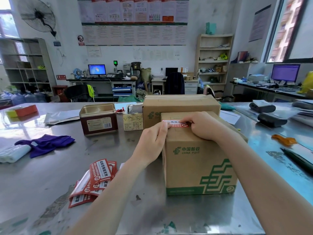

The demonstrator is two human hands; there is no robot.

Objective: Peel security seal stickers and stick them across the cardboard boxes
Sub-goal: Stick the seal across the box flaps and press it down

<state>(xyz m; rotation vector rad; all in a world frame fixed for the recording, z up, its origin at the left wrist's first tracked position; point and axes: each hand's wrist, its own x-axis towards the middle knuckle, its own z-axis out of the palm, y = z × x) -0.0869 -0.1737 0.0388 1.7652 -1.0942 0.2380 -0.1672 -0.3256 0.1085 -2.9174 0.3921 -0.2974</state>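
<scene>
White plastic-wrapped roll (12,153) at the far left edge of the steel table (50,175), soft and cylindrical, lying just beside a crumpled purple cloth (44,145); both sit idle, well apart from the work. Red rectangular tin (98,118), lidless, gold-lined, barcode label facing the worker, probably a holder for supplies. Loose fan of sticker sheets (94,180), glossy red and white with backing paper, lying flat near the left forearm, kept within reach for the next peel. Small open carton (133,120), scribbled on, standing between the tin and the larger cardboard box (181,106), which is taped shut and stands behind. Left hand (153,143): fingers bent over the near box's top left edge, fingertips pressing the sticker's left end down, apparently to wrap it over the corner. Security seal sticker (177,123): red and white, smooth, lying across the top seam of the smaller cardboard box (199,163), corrugated brown with green postal print. Right hand (203,126): fingers curled on the box top, tips pressing the sticker's right end, steadying it against lifting. Black marker pen (298,160), far right.
</scene>
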